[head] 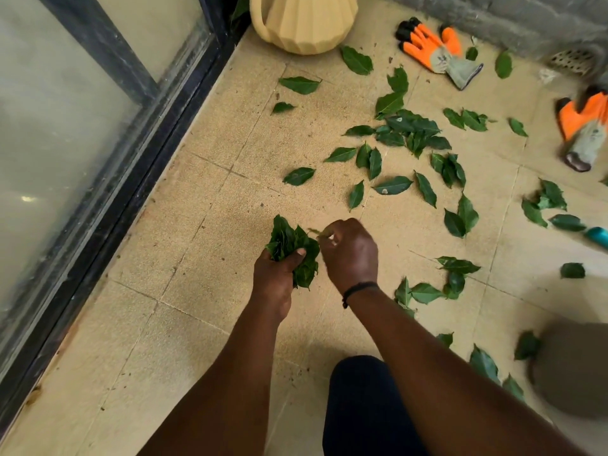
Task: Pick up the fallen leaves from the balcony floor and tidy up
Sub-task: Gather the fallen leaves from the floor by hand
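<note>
Leaf clearing, early: left hand [274, 274] grips gathered leaf bunch [292, 248]; right hand [350, 255] pinches one leaf [316, 231]; scattered leaves [411, 133] remain on tiled floor [197, 291].

Bare tiles [138, 324] left (door frame [131, 179] bounds them); scattered leaves [411, 133] crowd right

No readable text, label, brand, number or sign anywhere. Only a faint dark print on the grey cuffs of the two orange gloves [437, 51], too small and blurred to make out.
</note>
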